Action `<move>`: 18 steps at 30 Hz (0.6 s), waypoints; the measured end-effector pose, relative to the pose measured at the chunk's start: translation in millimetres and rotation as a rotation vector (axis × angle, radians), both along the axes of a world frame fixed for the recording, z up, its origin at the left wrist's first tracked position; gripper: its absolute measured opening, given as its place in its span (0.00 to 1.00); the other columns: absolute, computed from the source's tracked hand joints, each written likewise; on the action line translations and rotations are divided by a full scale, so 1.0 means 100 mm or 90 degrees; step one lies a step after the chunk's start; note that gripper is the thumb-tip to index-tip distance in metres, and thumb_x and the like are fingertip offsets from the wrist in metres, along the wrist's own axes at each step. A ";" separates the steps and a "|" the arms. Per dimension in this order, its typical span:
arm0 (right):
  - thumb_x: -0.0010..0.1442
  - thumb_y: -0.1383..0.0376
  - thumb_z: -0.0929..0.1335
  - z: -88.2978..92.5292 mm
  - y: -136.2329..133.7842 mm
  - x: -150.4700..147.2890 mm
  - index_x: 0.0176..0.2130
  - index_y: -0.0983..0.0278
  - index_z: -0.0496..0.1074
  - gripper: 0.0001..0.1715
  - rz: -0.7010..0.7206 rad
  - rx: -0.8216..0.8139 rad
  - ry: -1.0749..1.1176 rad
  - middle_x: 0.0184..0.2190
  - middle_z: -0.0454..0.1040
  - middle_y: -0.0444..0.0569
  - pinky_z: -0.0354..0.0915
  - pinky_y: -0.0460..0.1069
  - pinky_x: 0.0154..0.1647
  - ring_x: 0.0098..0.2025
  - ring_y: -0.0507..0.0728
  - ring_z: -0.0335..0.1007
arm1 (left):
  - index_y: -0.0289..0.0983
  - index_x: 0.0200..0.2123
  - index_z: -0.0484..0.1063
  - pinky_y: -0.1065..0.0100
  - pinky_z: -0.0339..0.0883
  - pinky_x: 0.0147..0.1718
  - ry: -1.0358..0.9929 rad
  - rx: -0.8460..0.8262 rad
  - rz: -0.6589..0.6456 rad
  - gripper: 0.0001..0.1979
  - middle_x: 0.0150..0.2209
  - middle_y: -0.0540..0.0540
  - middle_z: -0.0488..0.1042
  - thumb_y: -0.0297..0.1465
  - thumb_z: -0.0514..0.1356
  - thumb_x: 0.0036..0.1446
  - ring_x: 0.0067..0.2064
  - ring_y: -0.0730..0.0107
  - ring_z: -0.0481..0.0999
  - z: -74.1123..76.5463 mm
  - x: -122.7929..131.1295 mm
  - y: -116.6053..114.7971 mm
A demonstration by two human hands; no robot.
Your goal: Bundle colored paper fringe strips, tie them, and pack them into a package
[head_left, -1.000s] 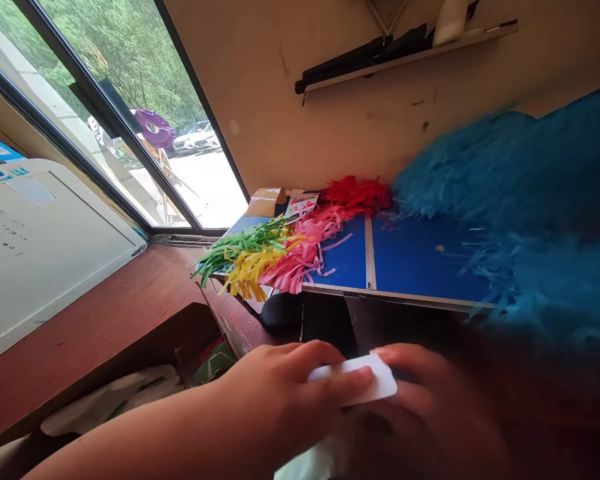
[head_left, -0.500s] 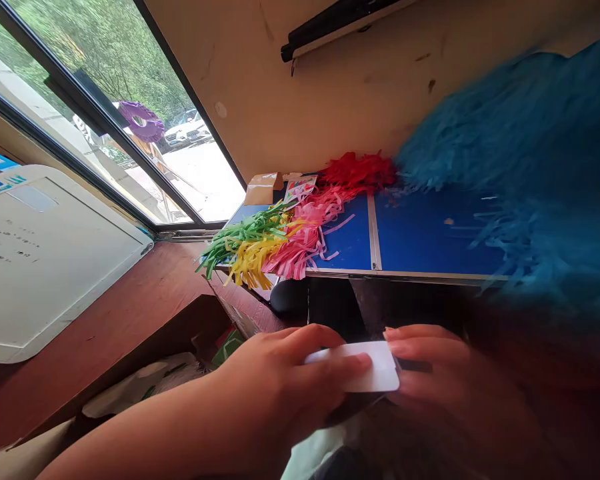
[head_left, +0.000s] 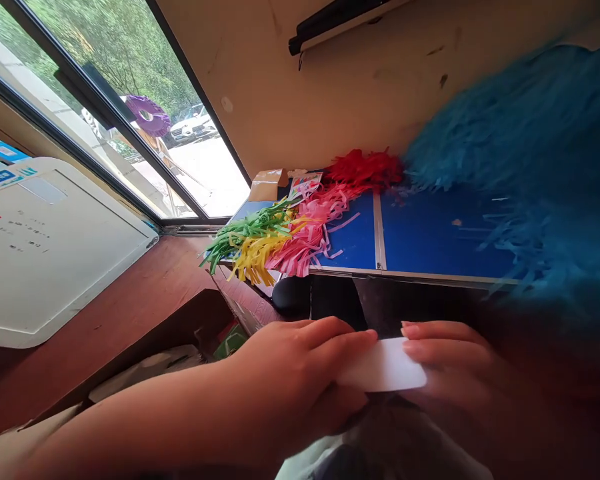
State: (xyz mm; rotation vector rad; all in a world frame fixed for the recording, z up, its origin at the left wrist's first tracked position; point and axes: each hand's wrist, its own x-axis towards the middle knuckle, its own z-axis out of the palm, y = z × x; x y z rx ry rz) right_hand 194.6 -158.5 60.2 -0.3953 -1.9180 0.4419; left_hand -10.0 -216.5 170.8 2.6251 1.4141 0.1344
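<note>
Grip first: left hand [head_left: 300, 363] is closed on the white piece [head_left: 393, 368], covering its left end; right hand [head_left: 460, 367] has fingertips against the other end, thumb out of sight, so can't tell if that grip is clenched. White piece is between the hands, low in view, nearer the wearer than the table [head_left: 425, 237].

On table, left part: green fringe [head_left: 253, 230], yellow fringe [head_left: 260, 257] and pink fringe [head_left: 305, 233] overlap, ends over the front edge. Red fringe [head_left: 365, 170] behind, by the wall; brown packet [head_left: 267, 188] near the window [head_left: 130, 47]. Blue fringe [head_left: 520, 147], big and blurry, blocks the table's right end. Black seat [head_left: 333, 300] below table. Left: whiteboard [head_left: 55, 260]; open box [head_left: 180, 327], partly hidden by left forearm. Pale cloth [head_left: 315, 460] under the hands.
</note>
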 end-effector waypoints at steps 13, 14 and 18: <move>0.54 0.67 0.68 -0.03 0.00 -0.04 0.37 0.50 0.72 0.12 -0.045 -0.074 0.000 0.39 0.72 0.45 0.73 0.51 0.36 0.41 0.58 0.72 | 0.28 0.55 0.57 0.71 0.68 0.18 0.221 0.211 -0.080 0.19 0.29 0.44 0.75 0.29 0.43 0.63 0.23 0.70 0.74 0.04 0.09 0.01; 0.54 0.67 0.68 -0.05 0.00 -0.03 0.38 0.50 0.72 0.12 -0.049 -0.083 0.001 0.39 0.72 0.46 0.73 0.51 0.36 0.41 0.58 0.72 | 0.28 0.54 0.58 0.70 0.69 0.19 0.230 0.212 -0.086 0.19 0.29 0.43 0.75 0.29 0.43 0.63 0.24 0.70 0.74 0.03 0.09 0.01; 0.54 0.67 0.68 -0.13 -0.01 -0.02 0.40 0.51 0.71 0.13 -0.054 -0.109 -0.008 0.41 0.72 0.47 0.73 0.51 0.35 0.40 0.58 0.72 | 0.29 0.48 0.64 0.70 0.71 0.22 0.206 0.286 -0.086 0.17 0.38 0.38 0.75 0.26 0.42 0.62 0.29 0.68 0.76 -0.03 0.06 -0.03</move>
